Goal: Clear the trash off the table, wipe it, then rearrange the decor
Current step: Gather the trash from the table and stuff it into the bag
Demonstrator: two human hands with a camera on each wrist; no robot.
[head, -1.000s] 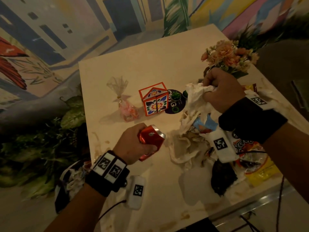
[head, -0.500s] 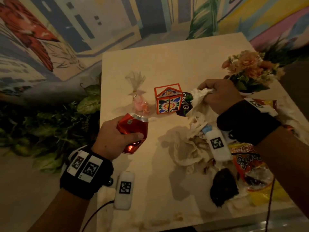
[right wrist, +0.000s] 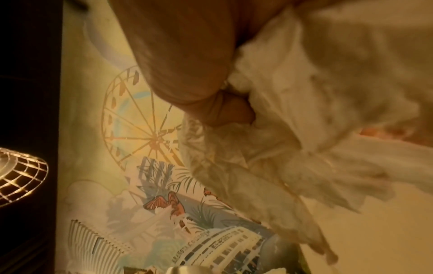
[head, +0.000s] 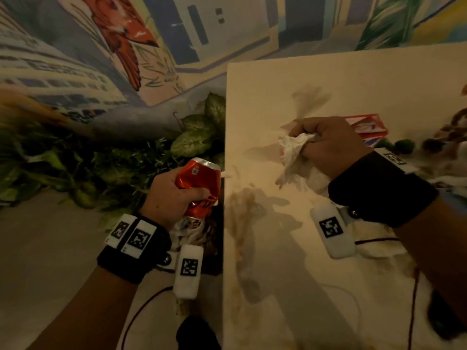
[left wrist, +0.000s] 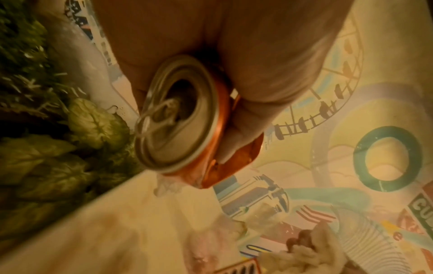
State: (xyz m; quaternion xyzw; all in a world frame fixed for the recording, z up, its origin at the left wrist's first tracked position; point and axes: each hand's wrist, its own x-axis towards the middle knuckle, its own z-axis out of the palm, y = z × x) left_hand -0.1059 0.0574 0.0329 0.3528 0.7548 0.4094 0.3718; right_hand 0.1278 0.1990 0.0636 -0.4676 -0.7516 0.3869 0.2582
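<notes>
My left hand [head: 174, 195] grips a crushed red soda can [head: 201, 184] just past the left edge of the cream table [head: 328, 79], above a dark bin holding paper trash [head: 194, 233]. The left wrist view shows the can's silver top and pull tab [left wrist: 178, 115] with my fingers [left wrist: 243, 129] pressed into its dented side. My right hand [head: 326, 145] holds a bunch of crumpled white napkins [head: 293, 152] over the table's middle; their stained ends [right wrist: 269, 185] hang down in the right wrist view. Behind that hand a red decorative box [head: 369, 127] peeks out.
Brown smears [head: 242, 218] run along the table's left side. Leafy green plants [head: 197, 137] stand on the floor against the painted mural wall [head: 126, 46]. More white napkins [head: 379, 248] and a dark object [head: 444, 322] lie at the table's right front.
My left hand has carried the can leftward off the table to a spot over the bin. My right hand has lifted napkins and moved left across the table. The view has swung left.
</notes>
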